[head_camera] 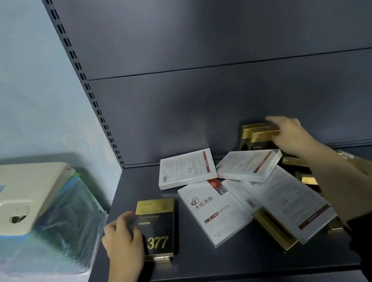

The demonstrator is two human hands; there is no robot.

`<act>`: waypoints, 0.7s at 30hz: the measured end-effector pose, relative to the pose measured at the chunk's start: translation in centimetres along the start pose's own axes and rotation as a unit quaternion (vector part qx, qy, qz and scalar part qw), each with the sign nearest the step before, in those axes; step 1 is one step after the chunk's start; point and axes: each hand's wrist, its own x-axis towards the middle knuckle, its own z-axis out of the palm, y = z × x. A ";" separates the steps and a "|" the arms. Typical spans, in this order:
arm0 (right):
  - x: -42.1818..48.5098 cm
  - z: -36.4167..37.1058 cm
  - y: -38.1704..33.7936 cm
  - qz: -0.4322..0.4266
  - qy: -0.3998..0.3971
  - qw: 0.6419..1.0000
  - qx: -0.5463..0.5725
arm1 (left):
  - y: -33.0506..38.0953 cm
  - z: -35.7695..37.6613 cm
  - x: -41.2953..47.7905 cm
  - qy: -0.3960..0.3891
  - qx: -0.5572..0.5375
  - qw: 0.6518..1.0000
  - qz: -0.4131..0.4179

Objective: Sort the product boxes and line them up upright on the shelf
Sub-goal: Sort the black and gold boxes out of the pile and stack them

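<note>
Near the shelf's (pixel 196 265) front-left edge, the left hand (pixel 122 241) grips a black-and-gold box (pixel 159 229) that seems to lie flat. Mid-shelf, white boxes (pixel 213 210) sprawl in a mixed heap. At the back edge, the right hand (pixel 290 134) pinches a gold box (pixel 257 131). No row stands yet, so sorting looks barely begun.

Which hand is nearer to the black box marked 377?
Left. The left hand grips the black 377 box; the right hand is far to its right, holding a gold box.

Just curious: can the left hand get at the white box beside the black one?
Likely yes, once freed: the left hand grips the black box; the white box lies bare beside it.
</note>
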 end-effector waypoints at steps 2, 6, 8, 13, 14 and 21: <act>1.3 0.7 0.7 -0.011 -0.034 0.996 -0.076 | 0.4 -0.2 -0.2 0.004 -0.010 1.000 -0.004; 2.4 1.3 0.9 -0.035 -0.012 0.985 -0.169 | 0.9 -0.7 -0.4 0.001 -0.039 0.999 0.000; 2.7 1.3 0.7 -0.055 0.005 0.977 -0.205 | 1.3 -1.1 -0.6 0.000 -0.054 0.999 0.006; 3.2 -0.5 0.0 -0.088 -0.018 0.984 -0.154 | 2.3 -2.1 -1.1 0.014 -0.077 0.996 0.033; 3.1 -1.3 -0.5 -0.091 -0.015 0.990 -0.106 | 2.4 -2.1 -1.1 0.014 -0.087 0.995 0.042; -0.5 -5.5 -7.2 -0.146 -0.011 0.974 0.176 | 7.1 -2.0 -0.5 -0.049 -0.160 0.978 0.128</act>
